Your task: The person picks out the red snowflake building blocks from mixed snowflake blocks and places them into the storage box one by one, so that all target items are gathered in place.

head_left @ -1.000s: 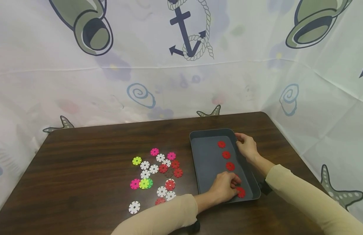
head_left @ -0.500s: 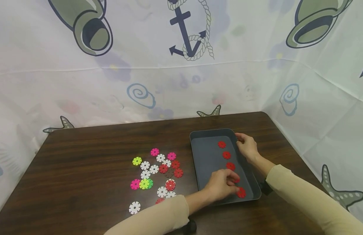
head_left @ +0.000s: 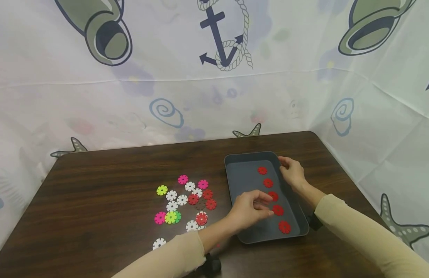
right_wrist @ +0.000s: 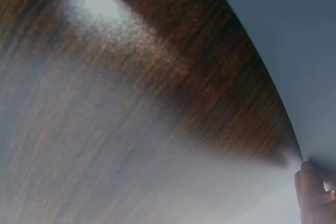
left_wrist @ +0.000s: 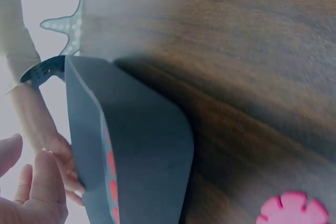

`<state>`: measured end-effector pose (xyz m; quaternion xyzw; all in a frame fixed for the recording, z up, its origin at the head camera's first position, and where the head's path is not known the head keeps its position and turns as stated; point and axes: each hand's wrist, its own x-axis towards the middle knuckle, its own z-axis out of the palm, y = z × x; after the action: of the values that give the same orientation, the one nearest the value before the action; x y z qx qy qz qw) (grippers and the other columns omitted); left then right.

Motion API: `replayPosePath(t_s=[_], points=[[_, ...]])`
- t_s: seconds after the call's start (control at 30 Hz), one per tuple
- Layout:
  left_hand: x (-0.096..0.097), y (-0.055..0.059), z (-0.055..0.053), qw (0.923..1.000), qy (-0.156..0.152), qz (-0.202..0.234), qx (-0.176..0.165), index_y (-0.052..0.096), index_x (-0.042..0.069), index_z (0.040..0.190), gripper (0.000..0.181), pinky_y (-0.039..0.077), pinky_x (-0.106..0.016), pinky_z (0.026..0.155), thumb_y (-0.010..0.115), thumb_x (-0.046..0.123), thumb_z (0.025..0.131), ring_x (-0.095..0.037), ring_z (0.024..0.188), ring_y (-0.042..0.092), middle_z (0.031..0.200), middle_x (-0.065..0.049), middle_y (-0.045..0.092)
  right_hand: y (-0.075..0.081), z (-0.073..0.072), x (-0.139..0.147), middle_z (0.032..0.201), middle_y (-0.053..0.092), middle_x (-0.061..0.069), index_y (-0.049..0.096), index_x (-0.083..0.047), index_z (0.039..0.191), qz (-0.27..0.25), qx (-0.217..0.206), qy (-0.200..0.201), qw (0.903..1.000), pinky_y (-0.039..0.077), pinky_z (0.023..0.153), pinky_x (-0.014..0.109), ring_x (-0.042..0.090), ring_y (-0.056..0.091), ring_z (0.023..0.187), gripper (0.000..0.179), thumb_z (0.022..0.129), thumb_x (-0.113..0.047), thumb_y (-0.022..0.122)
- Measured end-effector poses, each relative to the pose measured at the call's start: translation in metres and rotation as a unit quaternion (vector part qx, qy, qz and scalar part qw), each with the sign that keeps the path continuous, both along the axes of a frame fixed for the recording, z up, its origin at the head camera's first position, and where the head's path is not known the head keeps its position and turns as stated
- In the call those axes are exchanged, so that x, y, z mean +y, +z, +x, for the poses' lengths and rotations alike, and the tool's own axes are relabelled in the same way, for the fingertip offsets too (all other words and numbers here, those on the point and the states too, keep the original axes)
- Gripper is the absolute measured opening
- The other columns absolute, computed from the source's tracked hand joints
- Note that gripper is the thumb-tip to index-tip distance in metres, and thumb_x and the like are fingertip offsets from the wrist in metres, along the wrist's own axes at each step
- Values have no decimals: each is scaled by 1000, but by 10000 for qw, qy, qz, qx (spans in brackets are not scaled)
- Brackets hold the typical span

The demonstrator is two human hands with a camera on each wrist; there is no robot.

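Observation:
A grey rectangular baking tray (head_left: pixel 240 175) lies on the right part of the table. Red notched plastic discs (head_left: pixel 284 227) form a column along the tray's right side, several in number. My left hand (head_left: pixel 249 210) hovers over the tray's left side, fingers loosely bent and holding nothing; its thumb tip overlaps one red disc's edge in this view. At the far right rim, my right hand (head_left: pixel 293 174) grips the tray. The left wrist view has the tray (left_wrist: pixel 149 145) side-on, with the right hand (left_wrist: pixel 58 158) behind it. Right hand fingers (right_wrist: pixel 311 179) also show against the tray wall.
Left of the tray lies a loose spread of notched discs: white (head_left: pixel 171 195), red (head_left: pixel 201 218), pink (head_left: pixel 160 217), yellow (head_left: pixel 161 190), green and brown. My left sleeve (head_left: pixel 165 256) covers some. Patterned cloth (head_left: pixel 186 104) hangs behind the dark wooden table (head_left: pixel 96 193).
My left hand has lifted off the lower red discs and moved left and up, uncovering the fourth disc in the column. The right hand has stayed at the tray's rim.

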<state>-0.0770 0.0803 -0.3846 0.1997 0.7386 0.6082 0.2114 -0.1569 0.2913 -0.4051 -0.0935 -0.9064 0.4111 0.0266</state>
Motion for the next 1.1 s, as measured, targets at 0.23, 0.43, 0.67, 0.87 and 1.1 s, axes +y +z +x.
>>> replayPosePath(t_s=[0.23,0.43,0.67,0.87,1.1], points=[[-17,9,-5,9998,166,-56,-8,67,10,104,26,53,-23,66,75,10,79,-13,87,68,105,-6,68,0,0,0,124,55,28,48,5,132,12,-44,33,10000,46,87,43,37,52,113,40,93,1,44],[-34,16,-8,9996,273,-65,-53,67,12,104,27,53,-26,69,75,13,79,-14,90,68,103,-3,69,0,0,1,125,54,28,47,5,133,-5,-25,51,10000,45,89,44,37,52,113,40,93,2,44],[-54,19,-15,9994,315,-51,152,65,5,109,29,54,-27,73,73,11,81,-20,94,68,109,-10,68,-1,0,2,124,55,28,48,5,132,4,2,55,10000,46,88,44,37,52,113,40,92,2,44],[-69,18,-19,9993,379,34,67,63,3,111,29,54,-29,78,70,8,84,-20,95,67,113,-11,65,-1,0,2,125,54,27,47,5,133,-39,-49,23,10000,45,89,44,36,51,114,40,93,1,44],[-83,14,-22,9985,515,-93,129,62,3,113,31,54,-29,77,70,10,84,-21,96,66,113,-12,66,0,0,1,127,53,27,46,4,134,-93,-127,12,9999,44,92,46,37,49,117,41,93,1,44]])
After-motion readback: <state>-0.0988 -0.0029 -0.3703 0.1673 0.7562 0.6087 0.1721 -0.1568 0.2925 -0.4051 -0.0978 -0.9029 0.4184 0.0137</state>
